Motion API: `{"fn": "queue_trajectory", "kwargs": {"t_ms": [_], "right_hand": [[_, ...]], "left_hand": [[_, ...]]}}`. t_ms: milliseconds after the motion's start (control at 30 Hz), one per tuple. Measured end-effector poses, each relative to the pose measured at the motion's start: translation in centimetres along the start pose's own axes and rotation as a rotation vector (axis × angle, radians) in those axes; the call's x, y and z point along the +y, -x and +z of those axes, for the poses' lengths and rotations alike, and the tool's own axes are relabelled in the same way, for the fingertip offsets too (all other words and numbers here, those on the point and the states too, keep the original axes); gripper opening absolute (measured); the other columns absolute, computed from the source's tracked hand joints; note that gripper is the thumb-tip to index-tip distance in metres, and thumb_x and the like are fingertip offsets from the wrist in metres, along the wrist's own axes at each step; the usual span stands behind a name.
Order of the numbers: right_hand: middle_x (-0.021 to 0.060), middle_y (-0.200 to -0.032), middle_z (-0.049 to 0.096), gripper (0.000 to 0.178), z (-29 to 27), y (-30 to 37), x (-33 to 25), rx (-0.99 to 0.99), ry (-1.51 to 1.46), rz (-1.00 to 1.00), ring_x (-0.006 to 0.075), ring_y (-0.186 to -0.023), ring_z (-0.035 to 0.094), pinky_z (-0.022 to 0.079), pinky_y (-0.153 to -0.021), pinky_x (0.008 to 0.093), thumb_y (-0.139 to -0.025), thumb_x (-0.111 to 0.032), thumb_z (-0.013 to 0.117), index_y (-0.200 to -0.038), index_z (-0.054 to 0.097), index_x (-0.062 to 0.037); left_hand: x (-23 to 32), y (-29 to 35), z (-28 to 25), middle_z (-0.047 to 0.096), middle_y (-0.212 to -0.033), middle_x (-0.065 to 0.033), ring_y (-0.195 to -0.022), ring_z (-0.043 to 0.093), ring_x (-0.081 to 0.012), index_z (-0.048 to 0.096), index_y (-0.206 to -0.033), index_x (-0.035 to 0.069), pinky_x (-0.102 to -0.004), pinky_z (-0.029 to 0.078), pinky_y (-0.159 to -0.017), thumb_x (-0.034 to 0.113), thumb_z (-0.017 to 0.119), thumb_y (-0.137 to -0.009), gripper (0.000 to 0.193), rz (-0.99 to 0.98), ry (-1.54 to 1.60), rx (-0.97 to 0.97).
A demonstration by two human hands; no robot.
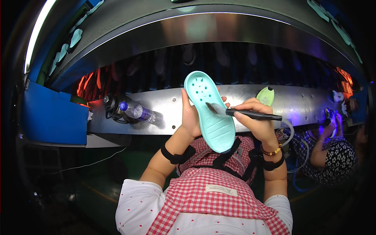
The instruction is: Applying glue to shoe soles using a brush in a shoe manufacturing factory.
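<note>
A mint-green shoe sole [217, 131] is in my left hand [191, 119], tilted, with its holed forefoot pointing away from me. My thumb lies along its left edge, and some fingertips show past the right edge; the other fingers are hidden behind it. My right hand [256, 123] grips a brush [258, 114] by its black handle. Its bristles lie over the middle of the sole, seemingly touching it. From the handle's rear end a pale tube curves down.
Behind my hands runs a metal ledge [174, 111]. On it lie a yellow-green sole [266, 95], a clear bottle with a blue cap [137, 112] and a dark bottle [111, 107]. Shoes hang beyond, below a conveyor [235, 8]. A co-worker [335, 158] sits at the right.
</note>
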State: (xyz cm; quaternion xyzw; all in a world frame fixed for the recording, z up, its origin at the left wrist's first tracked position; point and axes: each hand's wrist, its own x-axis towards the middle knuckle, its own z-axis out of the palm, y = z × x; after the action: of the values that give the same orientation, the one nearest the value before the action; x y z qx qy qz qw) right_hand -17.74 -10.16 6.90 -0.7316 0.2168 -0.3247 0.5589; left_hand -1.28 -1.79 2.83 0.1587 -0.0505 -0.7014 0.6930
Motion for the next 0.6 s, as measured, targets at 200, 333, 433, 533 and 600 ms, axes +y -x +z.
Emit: {"fn": "queue_trajectory", "kwargs": {"t_ms": [200, 333, 433, 533, 600], "right_hand": [[0.0068, -0.069, 0.059, 0.019, 0.9, 1.7, -2.1, -0.326, 0.367, -0.392, 0.0212, -0.065, 0.056, 0.045, -0.061, 0.0304, -0.061, -0.004, 0.068, -0.079, 0.064, -0.0063], [0.0072, -0.072, 0.061, 0.021, -0.7, 0.7, -3.8, -0.174, 0.088, -0.151, 0.0189, -0.066, 0.057, 0.045, -0.061, 0.0271, -0.064, -0.002, 0.068, -0.085, 0.065, -0.0039], [0.0079, -0.074, 0.06, 0.022, 0.7, -0.8, -2.4, -0.09, 0.109, -0.184, 0.0186, -0.066, 0.056, 0.044, -0.064, 0.0277, -0.063, -0.002, 0.068, -0.085, 0.066, -0.0043], [0.0073, -0.072, 0.06, 0.021, 1.1, 0.7, -3.7, -0.317, 0.053, -0.298, 0.019, -0.068, 0.057, 0.045, -0.065, 0.0284, -0.063, -0.002, 0.068, -0.084, 0.065, -0.0049], [0.0076, -0.072, 0.061, 0.022, 0.1, 0.9, -4.0, -0.26, -0.009, -0.203, 0.0181, -0.068, 0.057, 0.045, -0.065, 0.0276, -0.063, 0.0, 0.068, -0.084, 0.065, -0.0035]], "left_hand": [[1.6, -0.2, -1.5, 0.057, -0.094, -0.0186, -0.089, 0.057, -0.0343, 0.042, -0.119, 0.003, -0.0463, 0.045, -0.081, 0.076, 0.018, -0.072, 0.089, 0.28, -0.141, 0.091], [1.2, 0.0, 0.0, 0.057, -0.094, -0.0166, -0.091, 0.055, -0.0348, 0.04, -0.121, 0.004, -0.0472, 0.044, -0.083, 0.076, 0.018, -0.071, 0.091, 0.289, -0.137, 0.03], [0.0, -0.7, 1.9, 0.056, -0.095, -0.0151, -0.089, 0.055, -0.032, 0.038, -0.122, 0.002, -0.0465, 0.041, -0.087, 0.076, 0.02, -0.071, 0.091, 0.3, -0.089, -0.032], [1.0, -0.6, 1.6, 0.055, -0.098, -0.0144, -0.09, 0.054, -0.0289, 0.038, -0.122, 0.002, -0.0472, 0.039, -0.089, 0.076, 0.024, -0.071, 0.092, 0.375, -0.036, -0.181], [1.7, -0.4, 2.0, 0.055, -0.099, -0.0144, -0.091, 0.054, -0.0289, 0.039, -0.121, 0.001, -0.0476, 0.038, -0.09, 0.076, 0.025, -0.07, 0.091, 0.389, -0.046, -0.121]]}}
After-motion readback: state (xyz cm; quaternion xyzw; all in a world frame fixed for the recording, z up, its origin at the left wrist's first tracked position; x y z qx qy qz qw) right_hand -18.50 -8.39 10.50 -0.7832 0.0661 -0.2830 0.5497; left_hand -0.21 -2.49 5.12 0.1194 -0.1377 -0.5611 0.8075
